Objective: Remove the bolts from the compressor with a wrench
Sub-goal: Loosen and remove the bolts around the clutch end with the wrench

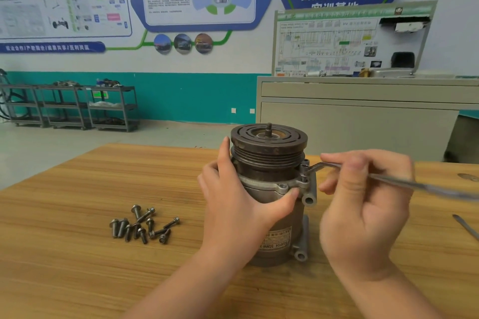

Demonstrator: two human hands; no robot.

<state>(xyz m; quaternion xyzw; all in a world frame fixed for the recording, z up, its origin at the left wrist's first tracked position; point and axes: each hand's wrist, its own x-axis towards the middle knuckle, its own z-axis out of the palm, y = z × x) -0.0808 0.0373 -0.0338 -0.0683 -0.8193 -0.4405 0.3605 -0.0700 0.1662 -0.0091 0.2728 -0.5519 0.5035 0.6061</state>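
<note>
A grey metal compressor (269,160) stands upright on the wooden table (77,254), its dark pulley on top. My left hand (233,197) grips its body from the left, thumb on the flange. My right hand (363,197) holds the handle of a steel wrench (388,179), pinched between thumb and fingers. The wrench's ring end sits over a bolt (305,171) on the flange at the compressor's right side. A heap of several loose bolts (141,225) lies on the table left of the compressor.
Another metal tool (466,226) lies at the table's right edge. Behind the table stands a grey cabinet (363,114) with a wiring board. Grey shelf carts (77,106) line the far wall on the left.
</note>
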